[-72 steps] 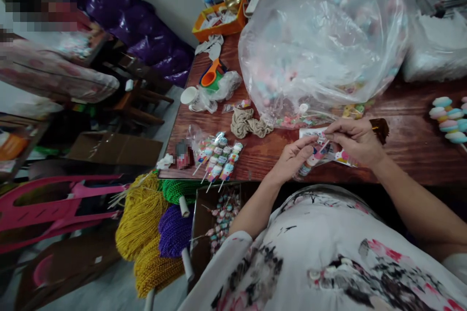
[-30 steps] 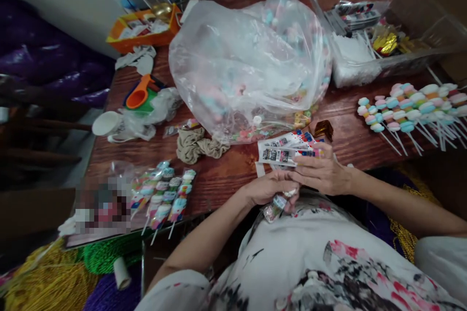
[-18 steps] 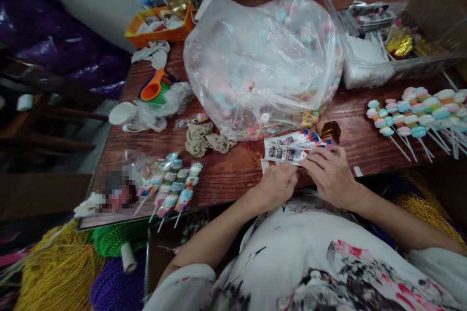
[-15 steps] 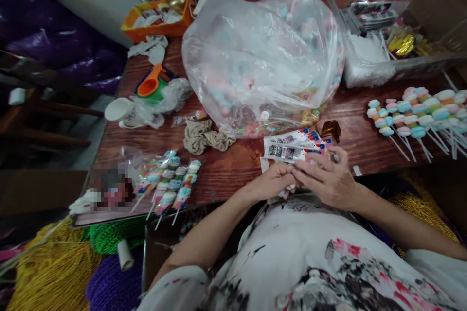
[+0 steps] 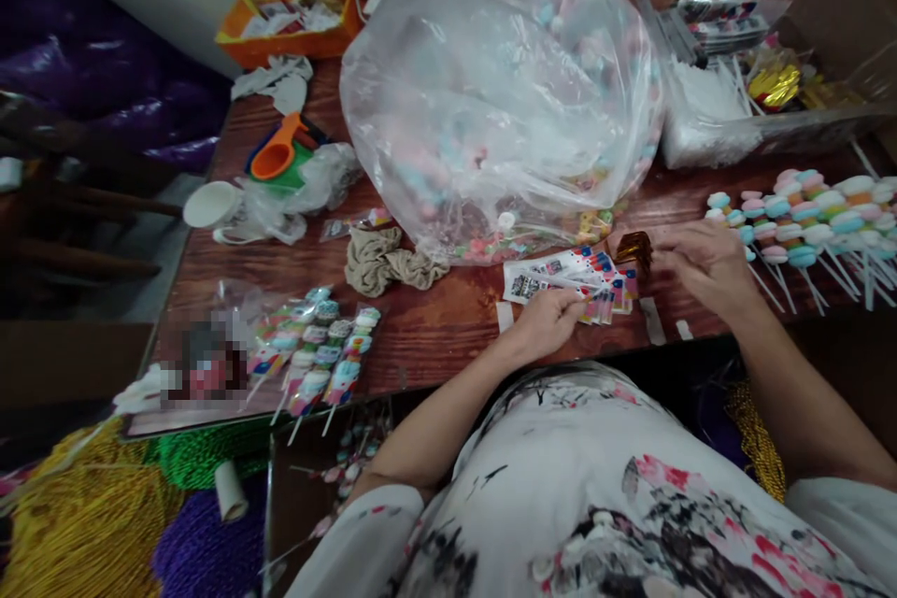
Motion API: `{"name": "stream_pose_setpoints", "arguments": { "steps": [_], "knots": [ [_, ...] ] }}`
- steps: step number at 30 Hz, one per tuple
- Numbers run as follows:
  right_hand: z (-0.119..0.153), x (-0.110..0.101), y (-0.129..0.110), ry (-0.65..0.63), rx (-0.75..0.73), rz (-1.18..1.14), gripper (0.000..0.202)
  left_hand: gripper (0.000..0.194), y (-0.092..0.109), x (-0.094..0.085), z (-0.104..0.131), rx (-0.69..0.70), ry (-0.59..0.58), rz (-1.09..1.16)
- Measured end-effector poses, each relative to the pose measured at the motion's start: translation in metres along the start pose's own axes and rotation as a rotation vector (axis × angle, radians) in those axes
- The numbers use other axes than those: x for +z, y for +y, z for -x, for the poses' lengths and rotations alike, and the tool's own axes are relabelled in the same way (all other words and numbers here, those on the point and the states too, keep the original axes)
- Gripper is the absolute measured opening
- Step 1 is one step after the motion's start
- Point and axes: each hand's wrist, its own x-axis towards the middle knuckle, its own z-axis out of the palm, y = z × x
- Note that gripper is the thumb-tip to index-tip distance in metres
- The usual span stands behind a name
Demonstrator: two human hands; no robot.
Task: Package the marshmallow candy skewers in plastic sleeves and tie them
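Observation:
My left hand (image 5: pixel 552 320) is closed at the lower edge of a fanned stack of printed plastic wrappers (image 5: pixel 561 273), its thumb and finger pinched on one wrapper. My right hand (image 5: pixel 709 263) hovers over the table just right of a small bundle of gold twist ties (image 5: pixel 633 249). Its fingers are apart and a little blurred, with nothing visible in them. Past that hand lie several marshmallow skewers (image 5: pixel 799 215) on white sticks. A strip of clear tape (image 5: pixel 652 321) lies at the table edge between my hands.
A large clear bag of marshmallows (image 5: pixel 491 103) fills the middle. Behind on the right stands a clear plastic bin (image 5: pixel 753 145) with sticks and wrappers. Wrapped marshmallow skewers (image 5: pixel 326 350), a beige scrunchie (image 5: pixel 378 263) and an orange basket (image 5: pixel 280 45) are on the left.
My hands have moved apart. The right one has gone from the wrappers to the right, beside the gold twist ties, while the left has moved slightly onto the wrappers' lower edge.

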Motion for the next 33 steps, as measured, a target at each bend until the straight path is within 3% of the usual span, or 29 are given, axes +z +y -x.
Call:
{"name": "stream_pose_setpoints", "arguments": {
  "steps": [2,5,10,13,18,22,24,27,30,33],
  "knots": [
    [-0.013,0.004,0.012,-0.013,0.039,0.217,0.022,0.033,-0.010,-0.003,-0.005,-0.115,0.030,0.098],
    [-0.027,0.022,0.011,-0.124,0.004,0.393,0.026,0.031,-0.017,-0.007,-0.004,-0.219,0.069,0.215],
    [-0.039,0.051,-0.004,-0.289,-0.026,0.536,0.027,0.030,-0.012,-0.004,0.001,-0.277,0.197,0.394],
    [-0.041,0.058,-0.007,-0.313,0.005,0.534,0.022,0.033,-0.006,-0.001,0.005,-0.291,0.277,0.591],
    [-0.037,0.046,-0.002,-0.154,0.136,0.335,0.017,0.039,0.005,-0.004,0.019,-0.358,0.325,0.801],
    [-0.025,0.030,0.013,0.118,0.278,-0.194,0.013,0.036,0.006,-0.009,0.024,-0.354,0.334,0.795],
    [-0.016,0.026,0.021,0.192,0.276,-0.260,0.010,0.036,0.004,-0.010,0.023,-0.340,0.342,0.781],
    [-0.004,0.025,0.027,0.198,0.149,0.070,0.009,0.036,0.000,-0.011,0.022,-0.323,0.350,0.767],
    [-0.002,0.028,0.018,0.064,0.034,0.315,0.017,0.035,-0.003,-0.009,0.021,-0.320,0.346,0.764],
    [-0.010,0.034,0.001,-0.088,0.029,0.454,0.024,0.034,-0.002,-0.004,0.020,-0.317,0.328,0.766]
  ]
}}
